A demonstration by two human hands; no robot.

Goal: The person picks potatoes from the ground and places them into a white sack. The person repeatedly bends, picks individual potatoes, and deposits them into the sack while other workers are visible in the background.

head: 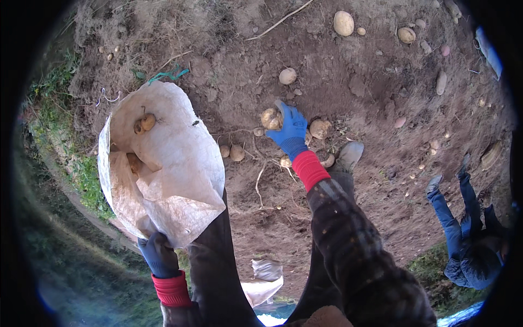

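Note:
My left hand (158, 250), in a blue glove with a red cuff, grips the near rim of a white woven sack (179, 151). The sack's mouth gapes upward, and a few potatoes (148, 122) show inside; its depth is hidden by folds. My right hand (291, 127), in a matching blue glove, has its thumb and fingers around a large soil-marked potato (269, 119) at ground level. Right beside that hand lies another big potato (321, 128). Smaller potatoes (237, 153) rest among pale roots to the left, and some are partly covered by my right wrist.
Loose brown soil (245, 184) stretches around my feet, with my shoe (350, 155) close to the potatoes. More potatoes (343, 23) lie scattered farther off. Another person (470, 245) bends over at the right. A second pale sack (265, 282) lies behind my legs; green plants (88, 180) border the left.

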